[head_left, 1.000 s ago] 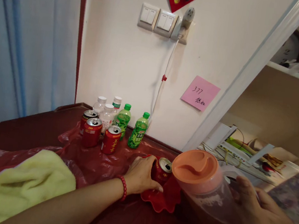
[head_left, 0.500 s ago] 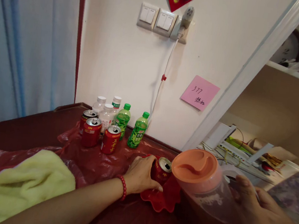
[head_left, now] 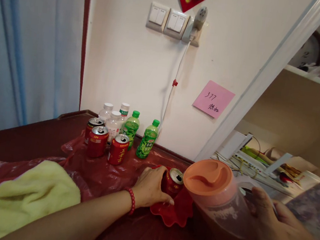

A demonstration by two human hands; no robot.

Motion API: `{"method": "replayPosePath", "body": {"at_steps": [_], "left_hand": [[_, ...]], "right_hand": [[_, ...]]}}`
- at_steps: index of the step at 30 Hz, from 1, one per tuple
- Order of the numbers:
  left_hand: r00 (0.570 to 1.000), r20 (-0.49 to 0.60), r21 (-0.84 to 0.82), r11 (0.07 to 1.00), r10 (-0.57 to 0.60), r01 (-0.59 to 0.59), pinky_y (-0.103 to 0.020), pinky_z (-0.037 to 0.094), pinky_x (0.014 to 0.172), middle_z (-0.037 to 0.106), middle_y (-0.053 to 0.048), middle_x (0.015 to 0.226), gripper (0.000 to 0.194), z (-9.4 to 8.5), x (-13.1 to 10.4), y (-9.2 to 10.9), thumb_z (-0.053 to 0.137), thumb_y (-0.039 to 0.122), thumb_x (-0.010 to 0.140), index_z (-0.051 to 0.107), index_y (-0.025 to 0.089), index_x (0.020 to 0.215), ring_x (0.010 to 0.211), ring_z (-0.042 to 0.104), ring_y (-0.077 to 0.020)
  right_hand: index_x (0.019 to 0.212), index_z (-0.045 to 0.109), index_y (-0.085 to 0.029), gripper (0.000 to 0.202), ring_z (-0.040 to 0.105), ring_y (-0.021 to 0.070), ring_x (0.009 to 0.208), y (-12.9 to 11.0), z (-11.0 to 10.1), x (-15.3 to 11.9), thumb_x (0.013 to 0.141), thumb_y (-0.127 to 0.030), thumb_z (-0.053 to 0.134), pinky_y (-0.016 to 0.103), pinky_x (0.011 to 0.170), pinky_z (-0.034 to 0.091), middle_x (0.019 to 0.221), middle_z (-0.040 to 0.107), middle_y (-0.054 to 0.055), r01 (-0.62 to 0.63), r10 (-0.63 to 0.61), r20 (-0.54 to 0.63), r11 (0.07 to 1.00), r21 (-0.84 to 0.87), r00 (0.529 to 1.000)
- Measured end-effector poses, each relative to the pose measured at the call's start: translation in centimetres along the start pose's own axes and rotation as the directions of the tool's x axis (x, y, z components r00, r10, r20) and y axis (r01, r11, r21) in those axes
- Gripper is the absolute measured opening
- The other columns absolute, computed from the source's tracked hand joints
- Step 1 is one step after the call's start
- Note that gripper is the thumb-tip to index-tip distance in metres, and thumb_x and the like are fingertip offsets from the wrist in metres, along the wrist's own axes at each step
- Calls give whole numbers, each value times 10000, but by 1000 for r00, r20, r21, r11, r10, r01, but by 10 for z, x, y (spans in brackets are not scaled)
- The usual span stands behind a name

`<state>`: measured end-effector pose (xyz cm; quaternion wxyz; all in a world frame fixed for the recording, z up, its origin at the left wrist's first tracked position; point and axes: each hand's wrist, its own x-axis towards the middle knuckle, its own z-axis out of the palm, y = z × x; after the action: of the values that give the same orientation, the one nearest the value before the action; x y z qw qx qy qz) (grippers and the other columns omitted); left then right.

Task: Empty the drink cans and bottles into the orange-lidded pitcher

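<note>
My left hand point(head_left: 149, 187), with a red bead bracelet at the wrist, is wrapped round a red drink can point(head_left: 174, 181). The can stands open-topped in a red dish with a wavy rim point(head_left: 173, 216). My right hand point(head_left: 278, 226) grips the handle of a clear plastic pitcher point(head_left: 221, 214) with an orange lid point(head_left: 209, 177). The pitcher tilts toward the can, its lid edge close beside the can's top. Brownish liquid shows in the pitcher. Whether any liquid runs into the can is hidden by the lid.
Several red cans point(head_left: 118, 150), white-capped bottles point(head_left: 114, 124) and two green bottles point(head_left: 147, 139) stand at the back on red plastic sheeting point(head_left: 78, 156). A yellow towel point(head_left: 37, 198) lies front left. A white cord point(head_left: 179, 67) hangs down the wall behind; shelves point(head_left: 303, 103) are at right.
</note>
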<state>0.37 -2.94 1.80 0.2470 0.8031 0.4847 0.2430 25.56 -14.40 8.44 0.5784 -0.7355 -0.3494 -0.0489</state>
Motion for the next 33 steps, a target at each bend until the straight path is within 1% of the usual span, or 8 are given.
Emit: {"method": "replayPosePath", "body": {"at_steps": [4,11,17,21,24,28,33], "left_hand": [[1000,-4,0,1000,-2,2,-450,535,1005,783,-77,1221,790,0,0,0,1040,565,567,681,226,1184,1166,712,-393],[1000,7,-1,1000,2,-2,-445,530,1017,782,-74,1232,761,-2,-1,3,1037,542,584,676,238,1181,1168,713,-386],[1000,1,-12,1000,5,-5,-467,533,1012,782,-80,1226,778,-1,0,1,1045,545,569,677,223,1174,1166,713,-396],[1000,-2,-5,1000,6,-6,-458,527,1013,782,-78,1220,782,0,0,0,1043,556,572,675,226,1178,1164,712,-392],[1000,3,-1,1000,0,0,-453,529,1003,784,-81,1216,790,-1,0,1,1044,559,568,677,223,1183,1153,712,-392],[1000,-4,-10,1000,5,-5,-452,530,1003,785,-79,1218,785,0,0,0,1047,549,566,682,221,1179,1156,713,-390],[1000,-10,-8,1000,10,-10,-452,526,1013,786,-77,1211,771,1,0,-1,1046,548,569,686,223,1168,1158,716,-388]], "right_hand": [[868,718,-222,648,507,217,720,-1,0,0,827,-865,654,319,630,390,691,586,-9,20,-20,-10,1000,-19,1000],[912,736,-218,650,523,214,704,3,1,0,821,-859,675,328,630,384,704,592,-14,-2,2,0,1000,0,1000],[873,728,-215,633,504,212,712,-2,0,-2,813,-844,688,325,635,391,712,606,-8,-13,13,-5,1000,8,1000],[848,711,-220,627,508,222,715,-2,0,-1,833,-845,663,323,611,391,690,597,-2,17,-17,-19,1000,-24,1000],[838,703,-223,640,500,221,693,1,0,1,814,-863,681,332,608,383,676,578,-4,4,-4,-15,1000,-6,1000],[873,718,-224,633,496,217,687,1,0,0,806,-853,692,335,621,388,681,567,-12,-25,25,-8,1000,15,1000],[859,715,-227,626,495,214,699,-1,0,0,815,-849,677,330,624,379,672,558,-16,6,-6,-25,1000,-7,1000]]}}
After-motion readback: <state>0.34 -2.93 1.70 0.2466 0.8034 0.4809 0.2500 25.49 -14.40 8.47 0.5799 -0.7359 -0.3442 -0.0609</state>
